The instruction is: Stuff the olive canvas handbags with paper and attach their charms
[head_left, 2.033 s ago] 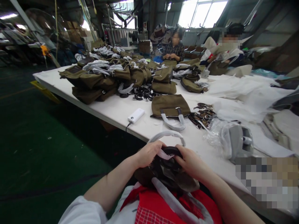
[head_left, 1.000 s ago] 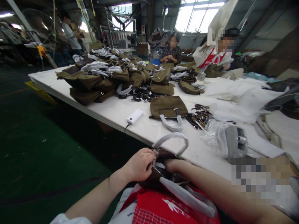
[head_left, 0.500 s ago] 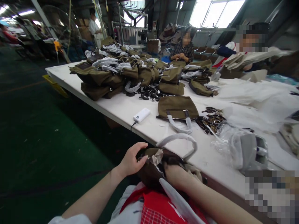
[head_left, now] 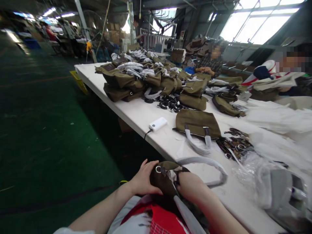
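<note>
An olive and dark brown handbag (head_left: pixel 162 182) rests against my lap at the table edge, its mouth open and pale crumpled paper (head_left: pixel 172 175) showing inside. My left hand (head_left: pixel 145 179) is closed round the bag's left end, thumb on the near side and fingers over the far side, beside a metal ring (head_left: pixel 158 169). My right hand (head_left: pixel 190 184) reaches into the opening, so its fingers are hidden. One wrapped handle (head_left: pixel 220 170) arches onto the table; the other wrapped handle (head_left: pixel 187 211) hangs toward me over a red apron (head_left: pixel 162 217).
A finished-looking olive handbag (head_left: pixel 198 123) lies ahead on the white table (head_left: pixel 136 118), near a white power bank (head_left: pixel 158 124) with a cable. Beyond are piled bags (head_left: pixel 122 79), black straps (head_left: pixel 170 103), patterned straps (head_left: pixel 235 143) and plastic wrapping (head_left: pixel 258 175). Two people sit across.
My view has swung left, so the table things sit farther right. My left hand has shifted its hold round the bag's end, uncovering the ring. My right hand stays inside the bag.
</note>
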{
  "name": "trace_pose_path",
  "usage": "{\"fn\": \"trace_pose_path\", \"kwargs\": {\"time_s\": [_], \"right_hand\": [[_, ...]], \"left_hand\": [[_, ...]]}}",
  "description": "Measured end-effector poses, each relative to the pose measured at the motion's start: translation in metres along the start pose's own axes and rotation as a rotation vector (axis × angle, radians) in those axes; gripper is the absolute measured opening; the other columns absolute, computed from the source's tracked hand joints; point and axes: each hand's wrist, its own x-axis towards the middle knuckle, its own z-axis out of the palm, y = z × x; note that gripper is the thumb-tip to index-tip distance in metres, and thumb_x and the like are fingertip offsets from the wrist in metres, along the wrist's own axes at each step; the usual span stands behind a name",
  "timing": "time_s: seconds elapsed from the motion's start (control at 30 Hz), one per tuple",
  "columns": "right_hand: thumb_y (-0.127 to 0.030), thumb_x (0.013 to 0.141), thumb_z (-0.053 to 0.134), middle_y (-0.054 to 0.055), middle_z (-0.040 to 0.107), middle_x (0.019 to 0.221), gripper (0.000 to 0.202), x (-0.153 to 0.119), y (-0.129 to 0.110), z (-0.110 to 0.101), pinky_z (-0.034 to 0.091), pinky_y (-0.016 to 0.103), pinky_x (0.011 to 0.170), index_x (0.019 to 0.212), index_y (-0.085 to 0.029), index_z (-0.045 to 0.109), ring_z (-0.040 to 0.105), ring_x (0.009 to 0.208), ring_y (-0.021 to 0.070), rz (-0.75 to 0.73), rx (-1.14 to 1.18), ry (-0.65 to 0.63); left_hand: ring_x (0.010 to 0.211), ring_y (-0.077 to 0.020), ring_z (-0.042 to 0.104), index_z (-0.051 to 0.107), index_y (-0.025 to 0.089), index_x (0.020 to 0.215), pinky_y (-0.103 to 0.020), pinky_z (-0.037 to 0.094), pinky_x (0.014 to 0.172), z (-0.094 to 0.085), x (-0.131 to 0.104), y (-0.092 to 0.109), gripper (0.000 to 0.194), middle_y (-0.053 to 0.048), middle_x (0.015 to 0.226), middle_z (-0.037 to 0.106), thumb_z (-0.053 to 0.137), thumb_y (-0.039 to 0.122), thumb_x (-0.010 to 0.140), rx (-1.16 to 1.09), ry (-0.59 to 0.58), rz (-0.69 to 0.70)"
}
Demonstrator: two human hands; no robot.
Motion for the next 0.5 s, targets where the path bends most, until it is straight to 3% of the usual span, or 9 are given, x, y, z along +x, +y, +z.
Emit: {"fn": "trace_pose_path", "kwargs": {"time_s": [0.07, 0.13, 0.2, 0.3, 0.5], "right_hand": [[-0.021, 0.079, 0.053, 0.019, 0.073, 0.096, 0.027, 0.001, 0.001, -0.014, 0.052, 0.042, 0.078, 0.099, -0.012, 0.069, 0.069, 0.09, 0.0334, 0.008, 0.043, 0.094], [-0.022, 0.078, 0.056, 0.015, 0.073, 0.101, 0.032, 0.009, 0.001, -0.012, 0.051, 0.038, 0.081, 0.106, -0.014, 0.066, 0.068, 0.093, 0.0288, -0.094, 0.199, 0.165], [-0.022, 0.075, 0.06, 0.011, 0.071, 0.107, 0.039, 0.02, 0.0, 0.003, 0.05, 0.035, 0.085, 0.113, -0.015, 0.063, 0.066, 0.096, 0.0246, -0.192, 0.389, 0.218], [-0.022, 0.07, 0.065, 0.01, 0.07, 0.108, 0.043, 0.036, -0.004, 0.027, 0.05, 0.035, 0.087, 0.113, -0.016, 0.062, 0.064, 0.097, 0.0235, -0.203, 0.572, 0.324], [-0.02, 0.072, 0.06, 0.01, 0.072, 0.102, 0.034, 0.051, -0.012, 0.037, 0.049, 0.036, 0.088, 0.104, -0.014, 0.067, 0.065, 0.095, 0.0248, -0.129, 0.638, 0.381]], "left_hand": [[0.139, -0.0365, 0.038, 0.034, 0.022, 0.146, -0.062, 0.007, 0.12, -0.006, 0.005, 0.001, 0.123, -0.016, 0.149, 0.044, 0.082, 0.07, 0.044, -0.01, -0.023, 0.001], [0.141, -0.0362, 0.035, 0.032, 0.023, 0.147, -0.061, 0.006, 0.12, -0.008, 0.01, 0.0, 0.123, -0.016, 0.152, 0.039, 0.084, 0.067, 0.044, -0.02, -0.038, 0.025], [0.142, -0.0362, 0.033, 0.026, 0.023, 0.149, -0.062, 0.006, 0.12, -0.006, 0.016, -0.003, 0.127, -0.017, 0.154, 0.035, 0.087, 0.061, 0.044, -0.041, -0.036, 0.055], [0.142, -0.0379, 0.032, 0.025, 0.023, 0.15, -0.062, 0.007, 0.12, 0.0, 0.024, -0.003, 0.131, -0.017, 0.153, 0.037, 0.091, 0.054, 0.041, -0.091, -0.037, 0.105], [0.124, -0.0335, 0.051, 0.046, 0.019, 0.137, -0.048, 0.036, 0.112, 0.002, 0.035, 0.005, 0.113, -0.014, 0.133, 0.055, 0.092, 0.053, 0.039, -0.169, 0.057, 0.152]]}}
